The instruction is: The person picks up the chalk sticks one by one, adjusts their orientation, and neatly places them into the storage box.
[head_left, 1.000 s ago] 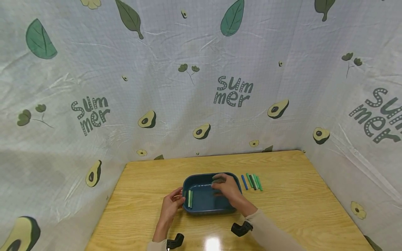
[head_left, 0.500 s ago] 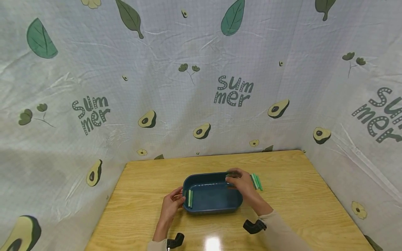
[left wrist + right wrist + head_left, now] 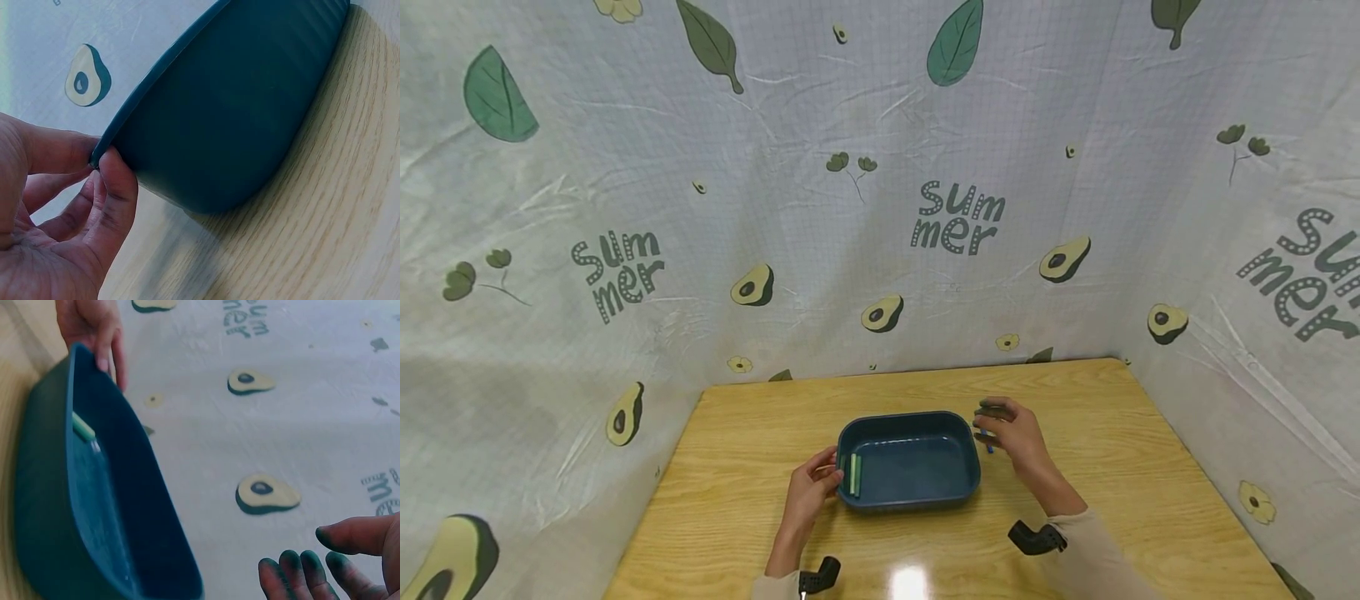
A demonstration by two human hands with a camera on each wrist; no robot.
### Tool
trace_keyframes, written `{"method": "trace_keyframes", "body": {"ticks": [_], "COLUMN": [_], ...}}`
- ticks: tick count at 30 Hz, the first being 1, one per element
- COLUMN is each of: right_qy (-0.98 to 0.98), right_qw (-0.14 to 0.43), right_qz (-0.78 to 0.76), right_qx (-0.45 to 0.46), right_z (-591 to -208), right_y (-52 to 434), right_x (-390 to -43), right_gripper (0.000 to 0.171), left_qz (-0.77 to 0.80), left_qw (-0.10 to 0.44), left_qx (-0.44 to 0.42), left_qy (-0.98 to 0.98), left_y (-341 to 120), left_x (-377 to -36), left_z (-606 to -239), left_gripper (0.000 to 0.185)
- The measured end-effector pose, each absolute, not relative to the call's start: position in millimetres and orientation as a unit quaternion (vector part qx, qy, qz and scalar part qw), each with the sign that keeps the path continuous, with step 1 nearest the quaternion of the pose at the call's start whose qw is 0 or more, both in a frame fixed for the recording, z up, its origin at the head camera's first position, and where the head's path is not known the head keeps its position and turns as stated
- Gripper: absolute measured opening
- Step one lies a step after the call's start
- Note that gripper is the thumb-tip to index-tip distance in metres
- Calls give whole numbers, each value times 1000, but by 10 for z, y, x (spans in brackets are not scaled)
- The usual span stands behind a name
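Left hand [image 3: 811,487] pinching the rim of the blue tub [image 3: 907,461], with two green chalk sticks [image 3: 853,473] inside, just past the thumb. Right hand [image 3: 1009,432] spread, holding nothing, right above the chalk sticks on the table [image 3: 986,439]. Probably fetching the next stick: calls for a soft pinch on one only.

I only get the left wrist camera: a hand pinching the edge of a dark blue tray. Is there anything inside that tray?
Observer: Yes. The head view shows at least one light green stick lying at the left end of the tray, close to the left hand.
Operator: Where is the other hand?
Observer: The right hand is outside the tray, just past its right end, over a blue stick on the table.
Operator: Is it holding anything?
Observer: The right wrist view shows nothing in it; its fingertips are smudged green.
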State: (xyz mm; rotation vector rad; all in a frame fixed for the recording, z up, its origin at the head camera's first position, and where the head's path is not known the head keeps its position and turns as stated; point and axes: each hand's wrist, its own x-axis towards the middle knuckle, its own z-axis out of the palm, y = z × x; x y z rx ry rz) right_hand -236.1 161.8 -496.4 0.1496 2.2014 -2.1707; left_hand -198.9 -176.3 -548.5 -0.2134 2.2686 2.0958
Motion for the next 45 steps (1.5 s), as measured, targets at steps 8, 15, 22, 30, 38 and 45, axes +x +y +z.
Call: {"method": "trace_keyframes", "body": {"ticks": [8, 15, 22, 30, 38, 45], "right_qy": [732, 719, 726, 752, 783, 796], "right_qw": [-7, -30, -69, -113, -138, -160], "right_qz": [-677, -685, -668, -623, -571, -542], "right_qx": [76, 112, 149, 182, 202, 217], "right_z": [-5063, -5173, -5326, -5544, -5712, -5840], "right_y": [1851, 1986, 2085, 2113, 2086, 2047], "right_x": [-2370, -2343, -2341, -2370, -2422, -2466], "right_gripper": [43, 45, 39, 39, 37, 35], "left_qz": [687, 681, 686, 683, 678, 676], "left_qw": [19, 21, 19, 20, 7, 8], "left_qx": [-67, -68, -62, -65, -66, -70], "left_qy": [724, 729, 724, 727, 732, 734], "left_y": [-1814, -1819, -1817, -1820, -1814, -1826], "left_x": [-2076, -2089, -2077, -2083, -2066, -2077], "left_z": [-5717, -5746, -5703, -5707, -5712, -5724], "left_gripper": [49, 49, 49, 49, 48, 47]}}
